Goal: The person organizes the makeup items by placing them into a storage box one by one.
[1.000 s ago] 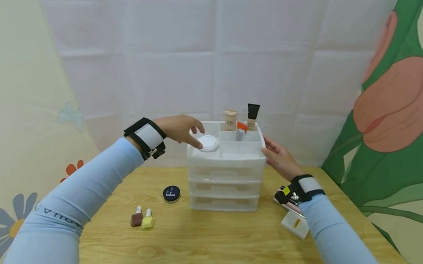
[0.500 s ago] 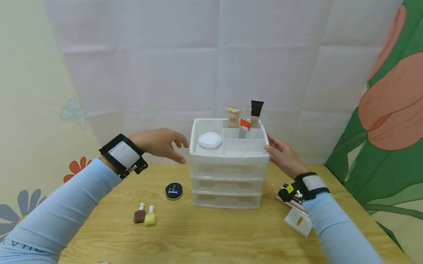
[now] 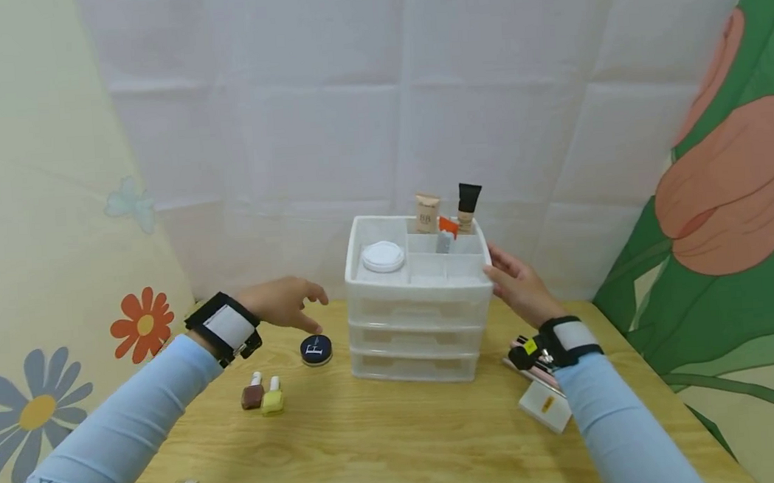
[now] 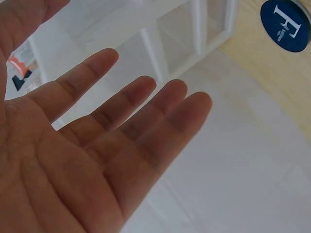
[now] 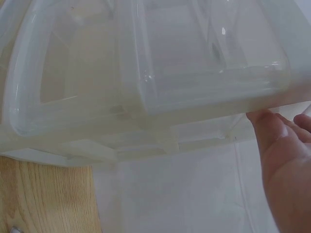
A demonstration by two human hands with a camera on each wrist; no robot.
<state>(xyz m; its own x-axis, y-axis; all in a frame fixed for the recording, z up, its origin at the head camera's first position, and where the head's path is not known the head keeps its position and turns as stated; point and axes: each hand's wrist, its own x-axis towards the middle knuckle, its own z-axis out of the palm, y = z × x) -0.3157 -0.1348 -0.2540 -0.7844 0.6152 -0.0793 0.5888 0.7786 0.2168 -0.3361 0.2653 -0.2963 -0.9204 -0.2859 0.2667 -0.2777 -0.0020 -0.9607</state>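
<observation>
My left hand reaches over the left of the table, thumb tip just above a navy powder compact marked with a white F. In the left wrist view its fingers are spread apart and hold nothing; the compact lies beyond them. My right hand rests against the right side of a white plastic drawer organizer, thumb at the top rim. The right wrist view shows that thumb touching the organizer's side. A white round compact lies in the organizer's top left compartment.
A beige tube, a black-capped tube and a small orange-topped item stand in the top compartments. Dark red and yellow nail polish bottles are front left. A white box lies near my right wrist.
My left hand has left the white round compact in the organizer's top, moved left and then down to the navy compact. My right hand stays at the organizer's side.
</observation>
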